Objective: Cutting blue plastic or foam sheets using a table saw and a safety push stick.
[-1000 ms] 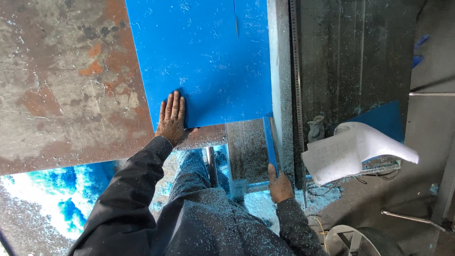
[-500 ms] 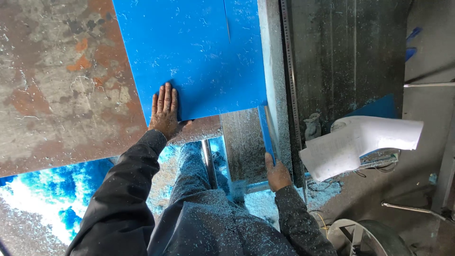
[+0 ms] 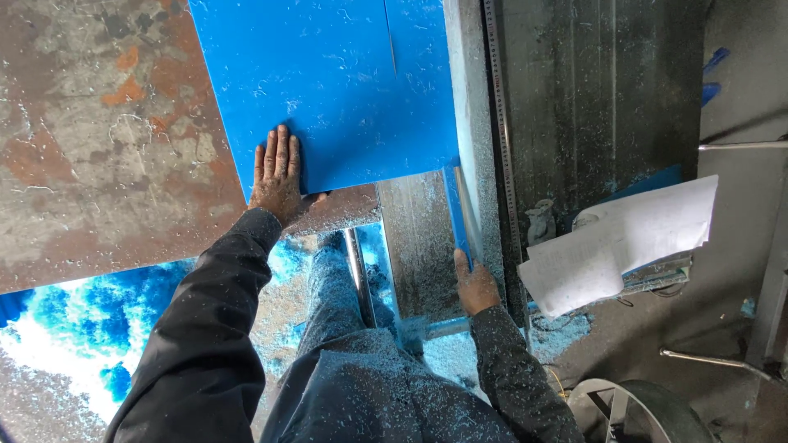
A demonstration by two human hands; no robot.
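Rusty counter point(image 3: 98, 139) at left, scratched and dusty. Left hand point(image 3: 277, 176) flat, fingers spread, palm pressing near edge of blue sheet point(image 3: 328, 90). Best kept flat, pressure even, sheet snug against metal rail point(image 3: 466, 123). Right hand point(image 3: 476, 283) pinches narrow blue strip point(image 3: 456, 217) beside rail. Papers point(image 3: 624, 242) at right. Blue shavings litter floor point(image 3: 74, 328).

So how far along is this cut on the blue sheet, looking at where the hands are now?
Partly done, by the look of it. A thin cut line already runs down the blue sheet, and blue shavings cover the floor. In hand: the left hand lies flat on the sheet's near edge, and the right hand touches a narrow blue strip by the metal fence. Most of the sheet looks uncut.
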